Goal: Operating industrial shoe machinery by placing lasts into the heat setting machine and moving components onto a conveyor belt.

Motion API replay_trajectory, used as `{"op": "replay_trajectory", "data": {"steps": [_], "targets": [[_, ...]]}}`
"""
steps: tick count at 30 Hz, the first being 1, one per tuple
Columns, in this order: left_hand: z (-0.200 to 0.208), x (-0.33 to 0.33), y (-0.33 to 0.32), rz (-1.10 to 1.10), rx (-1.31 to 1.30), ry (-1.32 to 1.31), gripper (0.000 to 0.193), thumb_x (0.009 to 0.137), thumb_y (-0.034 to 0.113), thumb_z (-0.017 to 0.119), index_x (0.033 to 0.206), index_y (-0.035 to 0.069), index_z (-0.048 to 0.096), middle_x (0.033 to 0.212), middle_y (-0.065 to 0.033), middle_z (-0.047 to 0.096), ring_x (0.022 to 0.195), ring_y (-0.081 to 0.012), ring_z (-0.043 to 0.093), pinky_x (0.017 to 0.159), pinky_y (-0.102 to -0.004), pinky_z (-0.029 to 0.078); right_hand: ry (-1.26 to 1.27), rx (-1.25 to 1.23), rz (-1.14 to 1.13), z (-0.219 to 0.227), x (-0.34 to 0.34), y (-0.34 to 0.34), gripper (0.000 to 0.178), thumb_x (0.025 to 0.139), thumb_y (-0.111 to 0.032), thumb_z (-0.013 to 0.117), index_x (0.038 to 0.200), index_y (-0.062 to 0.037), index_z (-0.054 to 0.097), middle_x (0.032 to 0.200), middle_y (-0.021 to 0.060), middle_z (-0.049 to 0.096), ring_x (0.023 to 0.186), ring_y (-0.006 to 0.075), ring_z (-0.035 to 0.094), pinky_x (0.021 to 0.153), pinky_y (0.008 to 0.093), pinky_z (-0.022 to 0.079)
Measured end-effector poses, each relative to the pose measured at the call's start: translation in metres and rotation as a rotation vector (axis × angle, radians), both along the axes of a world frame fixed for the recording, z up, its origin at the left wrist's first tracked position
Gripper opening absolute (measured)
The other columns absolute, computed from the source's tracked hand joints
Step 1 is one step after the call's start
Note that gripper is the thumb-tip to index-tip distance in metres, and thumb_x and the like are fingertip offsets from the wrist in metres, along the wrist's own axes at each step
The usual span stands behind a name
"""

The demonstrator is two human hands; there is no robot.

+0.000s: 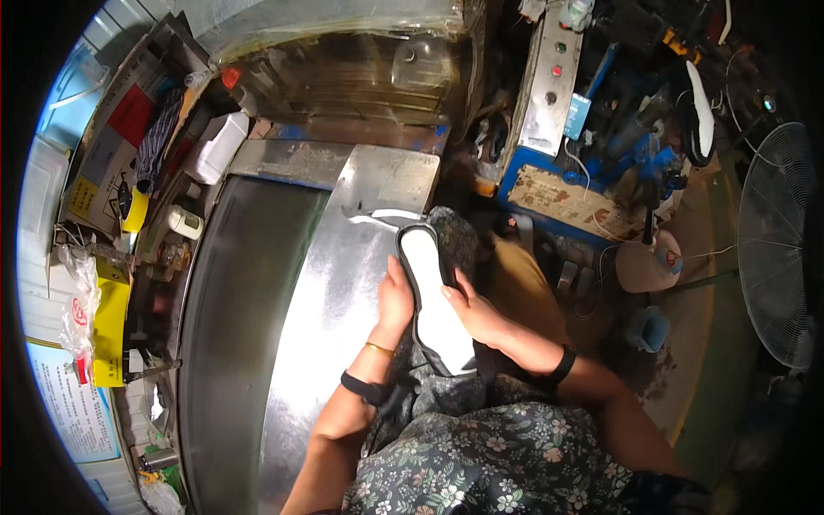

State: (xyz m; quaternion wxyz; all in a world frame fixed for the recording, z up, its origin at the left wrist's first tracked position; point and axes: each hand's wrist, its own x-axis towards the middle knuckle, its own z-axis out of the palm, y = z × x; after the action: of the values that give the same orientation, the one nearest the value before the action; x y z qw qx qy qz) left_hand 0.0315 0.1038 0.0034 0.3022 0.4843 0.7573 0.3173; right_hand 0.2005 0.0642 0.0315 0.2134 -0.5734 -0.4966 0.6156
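Between my hands is a black-rimmed shoe (421, 266), its long white underside facing up. My left hand (396, 296) is closed around its left edge, thumb pointing up along the side. On the opposite edge my right hand (474, 314) grips it, with the thumb near the white face and the fingers partly hidden. The heel end rests close to my floral apron (481, 455). Just beyond the toe, a thin white curved strip (396, 215) lies at the edge of a shiny metal table (318, 318).
Left of the metal table runs a dark green conveyor belt (240, 326), beside a cluttered shelf with a yellow box (110, 322). At the far right stand a blue machine (549, 193) with a button panel (549, 86), another shoe (699, 116) and a large fan (777, 245).
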Motion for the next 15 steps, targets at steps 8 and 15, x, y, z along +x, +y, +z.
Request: {"op": "replay_trajectory", "data": {"steps": [8, 15], "targets": [[0.066, -0.020, 0.034, -0.580, -0.064, 0.526, 0.056, 0.102, 0.042, 0.026, 0.092, 0.001, 0.063, 0.086, -0.0228, 0.068, 0.083, -0.0432, 0.064, 0.075, -0.0490, 0.052, 0.079, 0.092, -0.127, 0.005, -0.025, -0.004, 0.088, 0.094, -0.052, 0.049, 0.151, -0.0010, 0.005, 0.147, 0.0295, 0.032, 0.137, 0.0381, 0.034, 0.110, 0.0370, 0.030], [0.079, -0.009, -0.047, -0.558, -0.309, 0.391, 0.057, 0.101, 0.042, 0.030, 0.105, -0.007, 0.058, 0.093, -0.0333, 0.063, 0.094, -0.0485, 0.060, 0.086, -0.0508, 0.048, 0.062, 0.180, -0.260, -0.033, -0.029, -0.022, 0.085, 0.094, -0.052, 0.048, 0.151, -0.0016, 0.009, 0.143, 0.0310, 0.036, 0.132, 0.0379, 0.041, 0.107, 0.0350, 0.034]]}}
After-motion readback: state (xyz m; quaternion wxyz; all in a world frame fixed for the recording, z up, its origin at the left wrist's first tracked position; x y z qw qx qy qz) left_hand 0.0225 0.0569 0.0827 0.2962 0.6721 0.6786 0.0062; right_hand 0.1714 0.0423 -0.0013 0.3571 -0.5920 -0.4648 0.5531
